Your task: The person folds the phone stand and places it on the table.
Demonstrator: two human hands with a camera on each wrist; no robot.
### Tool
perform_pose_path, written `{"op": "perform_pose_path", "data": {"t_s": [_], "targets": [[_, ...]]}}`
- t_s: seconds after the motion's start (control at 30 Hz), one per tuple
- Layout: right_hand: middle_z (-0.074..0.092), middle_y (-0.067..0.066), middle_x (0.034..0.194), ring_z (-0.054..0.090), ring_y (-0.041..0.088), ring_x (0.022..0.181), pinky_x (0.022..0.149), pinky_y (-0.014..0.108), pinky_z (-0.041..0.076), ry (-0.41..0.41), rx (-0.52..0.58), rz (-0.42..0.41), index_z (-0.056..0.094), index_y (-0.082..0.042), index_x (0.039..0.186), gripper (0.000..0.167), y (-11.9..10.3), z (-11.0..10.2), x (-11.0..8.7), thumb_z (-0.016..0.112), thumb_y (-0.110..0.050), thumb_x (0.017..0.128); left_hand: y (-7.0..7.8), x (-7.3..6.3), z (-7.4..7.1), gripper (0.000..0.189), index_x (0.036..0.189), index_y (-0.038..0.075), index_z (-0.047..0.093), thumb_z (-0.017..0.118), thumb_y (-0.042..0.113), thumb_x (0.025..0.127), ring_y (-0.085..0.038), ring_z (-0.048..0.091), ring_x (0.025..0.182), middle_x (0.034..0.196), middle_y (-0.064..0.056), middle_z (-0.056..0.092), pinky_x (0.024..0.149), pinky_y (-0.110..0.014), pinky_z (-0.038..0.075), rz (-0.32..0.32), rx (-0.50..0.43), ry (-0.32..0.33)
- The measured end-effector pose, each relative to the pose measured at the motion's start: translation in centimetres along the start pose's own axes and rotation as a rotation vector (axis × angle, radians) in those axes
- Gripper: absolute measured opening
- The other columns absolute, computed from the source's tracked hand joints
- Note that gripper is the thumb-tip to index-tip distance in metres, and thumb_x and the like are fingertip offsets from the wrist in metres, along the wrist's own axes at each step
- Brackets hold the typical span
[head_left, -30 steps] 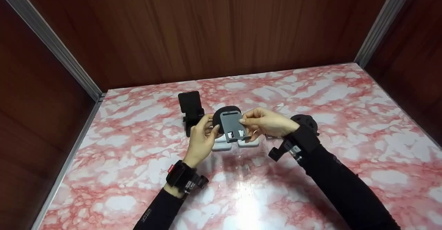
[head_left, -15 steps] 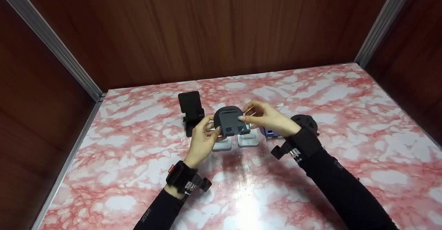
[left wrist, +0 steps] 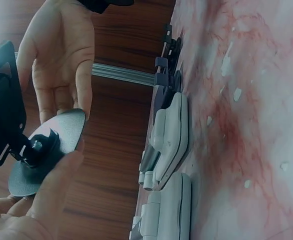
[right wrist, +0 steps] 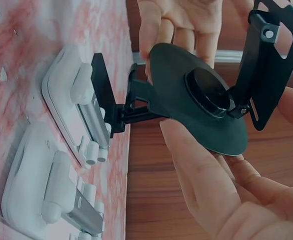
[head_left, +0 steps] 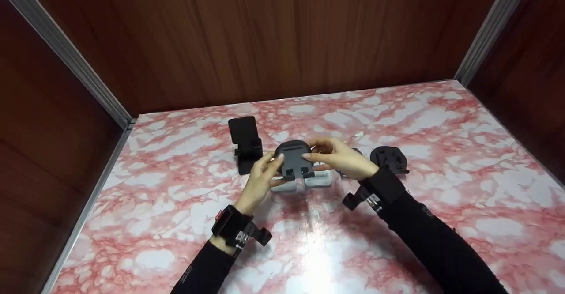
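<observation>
Both hands hold a black phone stand [head_left: 293, 160] up over the table. It has a round disc base [right wrist: 186, 95] and a slotted hinged plate [right wrist: 269, 65] joined by a short hinge. My left hand [head_left: 259, 178] grips the left side, its thumb near the plate's edge. On the opposite side, my right hand [head_left: 342, 156] grips with its thumb at the plate and fingers behind. Fingers of the left hand [left wrist: 31, 220] and right hand [left wrist: 64, 60] meet the disc's rim in the left wrist view. In the head view the plate hides most of the disc.
Two white folded stands [head_left: 318, 180] lie below the held one. An unfolded black stand [head_left: 244, 130] stands to the left, and a round black stand [head_left: 390, 158] lies right. A dark bluish stand [left wrist: 161, 90] is partly hidden behind the right hand. Wooden panels [head_left: 309, 38] enclose the table.
The plate has tipped and looks darker and shorter than a second ago. The stand sits slightly lower than half a second ago. The left thumb has shifted up along its edge.
</observation>
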State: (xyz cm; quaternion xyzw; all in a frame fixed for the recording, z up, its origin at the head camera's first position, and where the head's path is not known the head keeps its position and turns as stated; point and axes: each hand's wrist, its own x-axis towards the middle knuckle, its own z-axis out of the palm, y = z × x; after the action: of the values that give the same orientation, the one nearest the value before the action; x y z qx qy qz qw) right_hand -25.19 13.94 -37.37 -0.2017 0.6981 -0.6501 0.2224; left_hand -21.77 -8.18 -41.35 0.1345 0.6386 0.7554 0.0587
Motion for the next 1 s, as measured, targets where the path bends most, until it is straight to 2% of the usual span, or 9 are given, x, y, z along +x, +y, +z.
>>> {"op": "perform_pose_path", "data": {"t_s": [0.13, 0.4, 0.57, 0.83, 1.0], "targets": [[0.062, 0.011, 0.102, 0.063, 0.019, 0.092, 0.091, 0.041, 0.053, -0.010, 0.001, -0.014, 0.052, 0.011, 0.127, 0.039, 0.05, 0.16, 0.13, 0.061, -0.010, 0.096, -0.02, 0.03, -0.07, 0.034, 0.125, -0.006, 0.053, 0.052, 0.017, 0.100, -0.020, 0.068, 0.082, 0.095, -0.013, 0.069, 0.084, -0.051, 0.054, -0.019, 0.021, -0.001], [0.062, 0.013, 0.108, 0.063, 0.021, 0.097, 0.092, 0.042, 0.052, -0.021, 0.035, 0.004, 0.052, 0.013, 0.126, 0.039, 0.10, 0.23, 0.14, 0.060, -0.011, 0.096, 0.13, -0.06, -0.07, 0.035, 0.126, -0.007, 0.052, 0.054, 0.013, 0.099, -0.016, 0.067, 0.078, 0.092, -0.009, 0.070, 0.073, -0.032, 0.058, -0.050, -0.039, -0.010], [0.060, 0.012, 0.103, 0.063, 0.020, 0.093, 0.090, 0.042, 0.053, -0.006, 0.023, 0.020, 0.053, 0.011, 0.123, 0.036, 0.27, 0.20, 0.17, 0.061, -0.011, 0.095, 0.17, -0.07, -0.14, 0.038, 0.130, -0.008, 0.050, 0.055, 0.014, 0.098, -0.016, 0.066, 0.078, 0.092, -0.010, 0.070, 0.074, -0.033, 0.058, -0.053, -0.028, -0.014], [0.060, 0.013, 0.104, 0.061, 0.022, 0.094, 0.087, 0.041, 0.054, 0.018, -0.029, 0.054, 0.050, 0.012, 0.124, 0.039, 0.41, 0.22, -0.03, 0.063, -0.010, 0.094, -0.06, -0.14, -0.21, 0.032, 0.124, -0.009, 0.054, 0.056, 0.009, 0.098, -0.020, 0.068, 0.083, 0.095, -0.016, 0.070, 0.077, -0.038, 0.058, -0.044, -0.027, -0.032], [0.061, 0.011, 0.096, 0.061, 0.019, 0.086, 0.083, 0.042, 0.056, 0.010, -0.048, 0.039, 0.056, 0.007, 0.113, 0.028, 0.58, 0.06, -0.05, 0.065, -0.010, 0.093, 0.03, -0.16, -0.26, 0.034, 0.124, -0.011, 0.053, 0.056, 0.010, 0.098, -0.022, 0.070, 0.082, 0.098, -0.022, 0.069, 0.078, -0.040, 0.058, -0.044, 0.019, -0.046]]}}
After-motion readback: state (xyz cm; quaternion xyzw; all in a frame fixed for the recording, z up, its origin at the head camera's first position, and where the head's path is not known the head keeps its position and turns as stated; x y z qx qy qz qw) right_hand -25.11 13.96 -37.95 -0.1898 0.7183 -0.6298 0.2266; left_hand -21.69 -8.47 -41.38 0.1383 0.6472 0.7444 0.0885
